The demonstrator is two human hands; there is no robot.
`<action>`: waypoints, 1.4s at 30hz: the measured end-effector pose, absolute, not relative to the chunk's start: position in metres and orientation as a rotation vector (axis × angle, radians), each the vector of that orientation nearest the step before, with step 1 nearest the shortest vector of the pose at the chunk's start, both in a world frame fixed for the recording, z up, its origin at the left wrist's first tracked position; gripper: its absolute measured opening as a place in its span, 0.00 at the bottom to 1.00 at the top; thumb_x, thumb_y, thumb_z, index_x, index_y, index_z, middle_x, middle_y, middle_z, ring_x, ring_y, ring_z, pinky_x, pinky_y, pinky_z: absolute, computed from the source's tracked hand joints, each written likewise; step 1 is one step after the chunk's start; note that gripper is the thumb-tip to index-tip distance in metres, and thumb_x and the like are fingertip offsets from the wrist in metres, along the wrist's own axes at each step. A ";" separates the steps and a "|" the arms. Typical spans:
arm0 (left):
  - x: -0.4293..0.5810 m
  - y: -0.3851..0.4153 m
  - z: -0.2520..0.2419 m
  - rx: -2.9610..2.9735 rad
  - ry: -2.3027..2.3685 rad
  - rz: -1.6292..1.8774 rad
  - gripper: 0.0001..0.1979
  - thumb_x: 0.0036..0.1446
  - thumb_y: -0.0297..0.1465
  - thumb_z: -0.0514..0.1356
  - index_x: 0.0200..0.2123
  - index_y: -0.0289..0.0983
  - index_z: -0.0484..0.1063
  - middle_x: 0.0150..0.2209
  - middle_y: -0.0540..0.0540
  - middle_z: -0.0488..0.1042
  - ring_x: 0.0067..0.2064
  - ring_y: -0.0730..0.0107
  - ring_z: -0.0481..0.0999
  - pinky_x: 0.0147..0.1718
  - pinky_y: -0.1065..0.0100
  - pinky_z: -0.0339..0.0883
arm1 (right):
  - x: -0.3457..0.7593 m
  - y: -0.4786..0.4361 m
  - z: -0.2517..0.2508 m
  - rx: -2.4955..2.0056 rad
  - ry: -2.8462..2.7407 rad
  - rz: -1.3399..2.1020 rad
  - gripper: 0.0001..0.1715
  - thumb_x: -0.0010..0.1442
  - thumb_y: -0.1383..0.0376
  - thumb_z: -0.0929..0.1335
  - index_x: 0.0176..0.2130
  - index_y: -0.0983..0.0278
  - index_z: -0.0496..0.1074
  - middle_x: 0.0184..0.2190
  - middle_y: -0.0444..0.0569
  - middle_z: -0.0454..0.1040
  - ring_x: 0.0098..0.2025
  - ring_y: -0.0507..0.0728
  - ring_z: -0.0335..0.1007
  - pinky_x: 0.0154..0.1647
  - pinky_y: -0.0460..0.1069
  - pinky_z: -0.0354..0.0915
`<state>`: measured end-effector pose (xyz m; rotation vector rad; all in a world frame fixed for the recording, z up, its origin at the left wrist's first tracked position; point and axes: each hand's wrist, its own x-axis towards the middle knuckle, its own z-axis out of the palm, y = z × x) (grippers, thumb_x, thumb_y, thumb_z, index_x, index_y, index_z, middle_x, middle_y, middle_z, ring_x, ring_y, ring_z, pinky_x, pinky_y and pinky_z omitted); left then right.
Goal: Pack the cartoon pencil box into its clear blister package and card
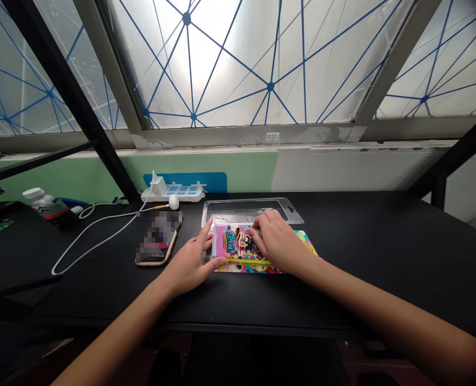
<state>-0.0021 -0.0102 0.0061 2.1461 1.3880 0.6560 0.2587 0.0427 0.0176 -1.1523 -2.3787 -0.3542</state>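
A pink, brightly printed pack (pixel 243 244) with cartoon figures and a yellow strip along its near edge lies on the black desk. Beneath it, a colourful printed sheet (pixel 308 241) sticks out at the near side and the right. My left hand (pixel 191 260) grips the pack's left end, thumb at the near edge and fingers at the far side. Across the pack's right part rests my right hand (pixel 280 241), its fingers curled down onto the top; what its fingertips pinch is partly hidden. Just behind lies a clear plastic blister shell (pixel 257 206), touching or nearly touching the pack.
A phone (pixel 159 238) lies left of my left hand. A white cable (pixel 88 236) loops from a power strip (pixel 181 192) by the wall. A white-capped bottle (pixel 48 206) lies tilted at far left. Black frame bars (pixel 72 91) rise at both sides.
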 end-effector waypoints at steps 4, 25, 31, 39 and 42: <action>-0.001 -0.010 0.012 2.200 1.310 0.695 0.34 0.70 0.52 0.46 0.73 0.43 0.52 0.65 0.43 0.71 0.66 0.50 0.68 0.62 0.53 0.62 | 0.258 0.042 0.019 -1.030 -2.255 -0.502 0.13 0.72 0.62 0.60 0.38 0.65 0.68 0.36 0.56 0.71 0.38 0.62 0.63 0.40 0.55 0.64; -0.012 -0.005 0.016 2.095 1.442 0.607 0.36 0.61 0.52 0.62 0.68 0.45 0.63 0.66 0.44 0.69 0.66 0.49 0.69 0.62 0.52 0.65 | 0.392 -0.006 -0.008 -1.314 -2.329 0.523 0.61 0.56 0.45 0.74 0.74 0.53 0.42 0.75 0.59 0.48 0.72 0.72 0.50 0.67 0.67 0.60; -0.013 -0.005 0.015 2.029 1.344 0.725 0.30 0.73 0.49 0.42 0.68 0.41 0.61 0.66 0.43 0.69 0.67 0.53 0.67 0.64 0.55 0.62 | 0.383 -0.002 -0.005 -1.322 -1.963 0.748 0.32 0.68 0.48 0.65 0.67 0.54 0.60 0.66 0.55 0.67 0.66 0.68 0.66 0.63 0.63 0.67; -0.012 -0.009 0.014 2.077 1.403 0.664 0.33 0.69 0.52 0.49 0.69 0.42 0.54 0.62 0.38 0.73 0.64 0.48 0.71 0.60 0.51 0.64 | 0.380 -0.005 -0.009 -1.428 -2.008 0.704 0.42 0.59 0.46 0.73 0.65 0.57 0.59 0.62 0.58 0.72 0.61 0.69 0.71 0.60 0.65 0.70; -0.012 -0.013 0.017 2.093 1.451 0.701 0.35 0.64 0.51 0.59 0.68 0.45 0.55 0.60 0.40 0.76 0.48 0.52 0.83 0.48 0.56 0.73 | 0.382 -0.009 -0.009 -1.425 -2.019 0.549 0.39 0.58 0.47 0.73 0.63 0.55 0.63 0.60 0.57 0.73 0.58 0.71 0.73 0.55 0.66 0.72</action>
